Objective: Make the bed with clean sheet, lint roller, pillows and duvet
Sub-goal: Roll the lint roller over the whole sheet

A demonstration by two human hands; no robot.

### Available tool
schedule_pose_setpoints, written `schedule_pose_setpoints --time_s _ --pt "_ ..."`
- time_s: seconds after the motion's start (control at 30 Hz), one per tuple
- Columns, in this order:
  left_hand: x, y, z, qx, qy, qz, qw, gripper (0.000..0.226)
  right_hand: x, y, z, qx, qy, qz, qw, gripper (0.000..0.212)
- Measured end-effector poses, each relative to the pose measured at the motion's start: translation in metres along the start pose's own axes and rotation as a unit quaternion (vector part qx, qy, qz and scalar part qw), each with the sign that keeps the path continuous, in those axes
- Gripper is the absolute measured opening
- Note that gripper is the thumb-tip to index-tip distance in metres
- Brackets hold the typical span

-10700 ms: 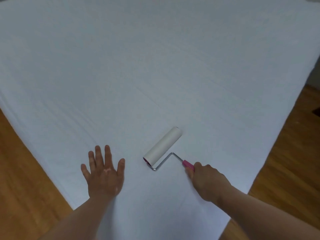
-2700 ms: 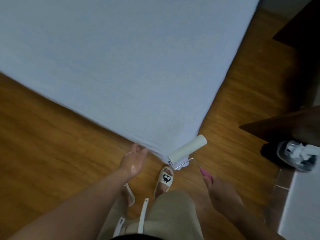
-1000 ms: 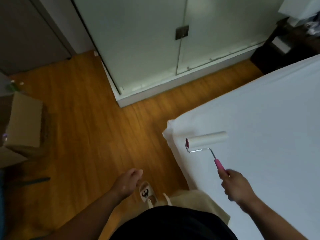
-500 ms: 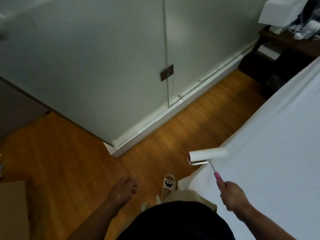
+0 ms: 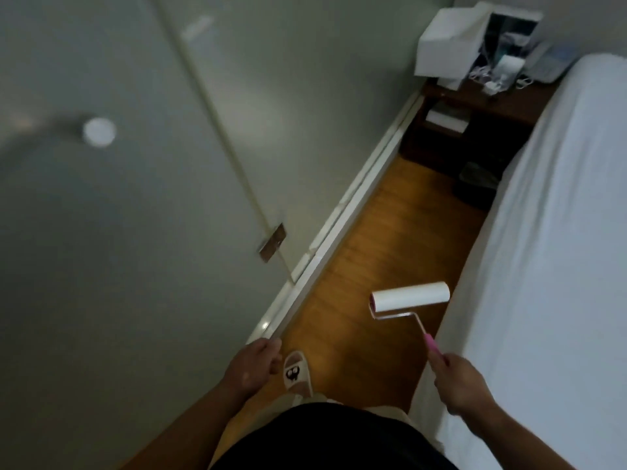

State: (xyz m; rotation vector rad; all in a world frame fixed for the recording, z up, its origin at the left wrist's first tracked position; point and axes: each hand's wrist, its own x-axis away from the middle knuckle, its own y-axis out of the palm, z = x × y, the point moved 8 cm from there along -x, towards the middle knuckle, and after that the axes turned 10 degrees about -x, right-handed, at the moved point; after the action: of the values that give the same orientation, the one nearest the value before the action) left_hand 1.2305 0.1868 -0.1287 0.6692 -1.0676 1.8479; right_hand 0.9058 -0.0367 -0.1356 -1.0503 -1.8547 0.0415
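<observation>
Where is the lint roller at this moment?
In the head view, the lint roller is right of centre and low: the right hand holds its pink handle, and its white roll hangs over the wooden floor, just left of the bed.

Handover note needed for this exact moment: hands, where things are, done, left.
Left hand: loosely curled, holds nothing, hangs over the floor.
Right hand: grips the pink handle of the roller. The roller is in the air over the floor, beside the sheet and not touching it.
Done: the sheet is on and lies smooth as far as it shows.
Left: pillows and duvet, neither in view. Cannot tell whether the rolling is finished.
</observation>
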Motion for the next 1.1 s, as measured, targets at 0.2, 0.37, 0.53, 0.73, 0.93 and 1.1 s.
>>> schedule_pose_setpoints --time_s 0.2,0.37,0.53,0.73,0.93,1.1 --pt "-0.119 -0.027 0.178 -0.097 0.059 -0.061 0.992 0.028 -0.013 -0.02 -0.041 -0.057 0.104 0.033 0.992 0.052" --pt "-0.189 0.003 0.32 -0.16 0.098 -0.095 0.978 0.028 -0.055 -0.072 -0.075 -0.124 0.118 0.082 0.982 0.048" --pt "-0.253 0.053 0.423 -0.191 0.095 -0.119 0.97 0.03 -0.156 -0.141 -0.102 -0.196 0.141 0.101 0.965 0.043" --pt "-0.303 0.082 0.538 -0.165 0.063 -0.105 0.979 0.031 -0.262 -0.258 -0.169 -0.219 0.144 0.135 0.955 0.055" --pt "-0.385 0.125 0.68 -0.161 0.062 -0.122 0.977 0.032 -0.36 -0.368 -0.233 -0.255 0.138 0.185 0.939 0.045" --pt "-0.452 0.184 0.814 -0.254 0.101 -0.175 0.946 0.034 -0.414 -0.409 -0.26 -0.34 0.185 0.223 0.895 0.042"
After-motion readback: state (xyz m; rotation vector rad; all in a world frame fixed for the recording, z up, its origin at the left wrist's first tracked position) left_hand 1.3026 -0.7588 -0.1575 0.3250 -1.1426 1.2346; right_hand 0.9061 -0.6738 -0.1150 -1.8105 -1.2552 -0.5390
